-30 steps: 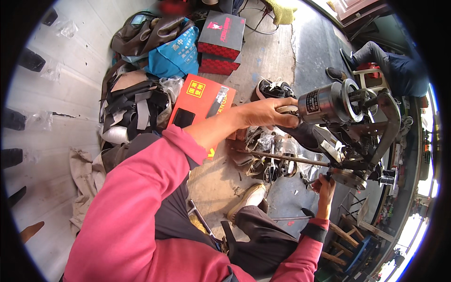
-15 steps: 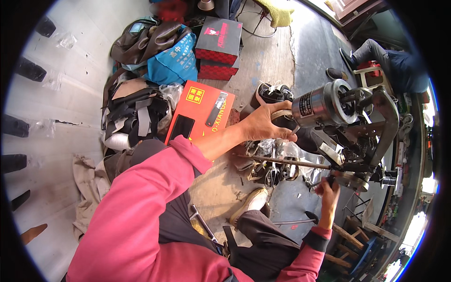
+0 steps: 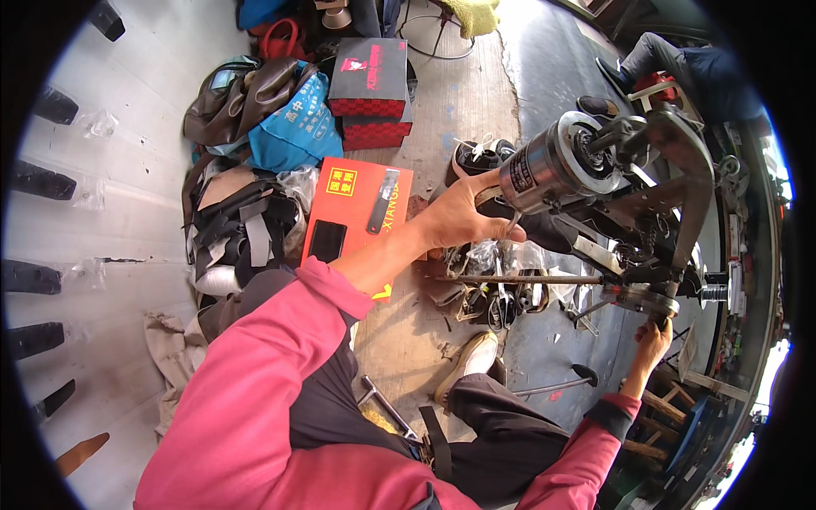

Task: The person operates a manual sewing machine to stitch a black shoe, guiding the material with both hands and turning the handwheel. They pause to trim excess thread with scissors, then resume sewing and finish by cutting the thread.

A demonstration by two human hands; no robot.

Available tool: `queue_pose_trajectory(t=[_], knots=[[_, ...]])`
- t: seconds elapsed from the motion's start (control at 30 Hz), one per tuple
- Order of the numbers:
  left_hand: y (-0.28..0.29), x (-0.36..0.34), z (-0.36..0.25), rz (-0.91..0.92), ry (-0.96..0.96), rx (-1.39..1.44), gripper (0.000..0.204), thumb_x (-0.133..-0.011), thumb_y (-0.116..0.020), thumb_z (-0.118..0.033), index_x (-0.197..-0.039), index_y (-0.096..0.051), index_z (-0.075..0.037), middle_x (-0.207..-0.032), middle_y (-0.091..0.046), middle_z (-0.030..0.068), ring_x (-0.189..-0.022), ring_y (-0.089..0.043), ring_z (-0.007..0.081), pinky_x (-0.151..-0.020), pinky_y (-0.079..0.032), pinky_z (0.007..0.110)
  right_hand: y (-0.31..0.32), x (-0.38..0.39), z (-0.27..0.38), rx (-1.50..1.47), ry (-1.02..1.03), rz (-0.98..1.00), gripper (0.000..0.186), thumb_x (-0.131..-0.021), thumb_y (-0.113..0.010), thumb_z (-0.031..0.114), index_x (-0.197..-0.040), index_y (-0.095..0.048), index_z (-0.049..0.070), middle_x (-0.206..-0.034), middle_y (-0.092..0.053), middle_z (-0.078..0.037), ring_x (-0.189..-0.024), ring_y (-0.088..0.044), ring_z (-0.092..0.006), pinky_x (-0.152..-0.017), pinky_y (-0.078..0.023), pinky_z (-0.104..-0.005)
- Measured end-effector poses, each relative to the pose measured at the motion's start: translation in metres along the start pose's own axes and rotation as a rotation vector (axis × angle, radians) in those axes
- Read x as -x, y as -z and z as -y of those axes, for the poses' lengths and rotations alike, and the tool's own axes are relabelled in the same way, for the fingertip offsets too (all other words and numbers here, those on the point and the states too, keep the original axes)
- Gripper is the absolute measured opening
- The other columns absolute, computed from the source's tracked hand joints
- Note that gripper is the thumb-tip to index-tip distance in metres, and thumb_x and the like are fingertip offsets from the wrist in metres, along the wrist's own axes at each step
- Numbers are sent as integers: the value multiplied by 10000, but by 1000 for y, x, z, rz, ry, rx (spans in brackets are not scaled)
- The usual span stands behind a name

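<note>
Left hand (image 3: 463, 217) rests on the dark shoe (image 3: 544, 225) under the machine's metal cylinder (image 3: 552, 166), fingers curled on it. Right hand (image 3: 653, 342) grips the handwheel (image 3: 643, 299) below.

The scene is viewed from one head-worn fisheye camera, aimed steeply down over the pink sleeves at the sewing machine (image 3: 612, 170) and floor (image 3: 442, 331), close in; edges are bent.

I see a worn wooden floor (image 3: 459, 110) in daylight, a pale panelled wall (image 3: 102, 221) on my left, and boxes (image 3: 367, 76) and bags (image 3: 289, 127) heaped against it.
</note>
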State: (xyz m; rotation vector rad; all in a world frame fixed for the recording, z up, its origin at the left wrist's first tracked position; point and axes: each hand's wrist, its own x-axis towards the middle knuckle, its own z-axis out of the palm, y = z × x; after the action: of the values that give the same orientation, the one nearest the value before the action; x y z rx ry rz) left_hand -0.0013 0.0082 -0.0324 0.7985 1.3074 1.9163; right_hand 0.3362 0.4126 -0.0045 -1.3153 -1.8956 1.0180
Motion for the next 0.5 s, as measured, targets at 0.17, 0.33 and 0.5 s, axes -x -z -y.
queue_pose_trajectory(t=[0.17, 0.33, 0.5], knots=[[2, 0, 2, 18, -76, -82, 752, -742, -945, -206, -1386, -573, -91, -1089, -734, 45, -894, -675, 108, -715, -552, 293, -11, -1, -29, 40, -44, 66, 48, -955, -602, 107, -988, -636, 108, -698, -560, 13, -500, -525, -95, -417, -408, -250], [14, 10, -13, 44, 223, -404, 853, -708, -923, -141, -1447, -497, -168, -1108, -729, 68, -920, -674, 169, -831, -531, 351, -63, 35, -39, 118, -210, 331, 160, -966, -641, 189, -892, -591, 56, -689, -603, -33, -503, -574, -138, -417, -432, -284], [18, 7, -5, 14, 42, -398, 650, -773, -874, -67, -1335, -550, -37, -966, -734, 135, -594, -715, 214, -471, -591, 343, -94, 85, 17, 42, -155, 518, 187, -964, -649, 216, -913, -608, 41, -645, -597, -27, -531, -592, -141, -470, -432, -269]])
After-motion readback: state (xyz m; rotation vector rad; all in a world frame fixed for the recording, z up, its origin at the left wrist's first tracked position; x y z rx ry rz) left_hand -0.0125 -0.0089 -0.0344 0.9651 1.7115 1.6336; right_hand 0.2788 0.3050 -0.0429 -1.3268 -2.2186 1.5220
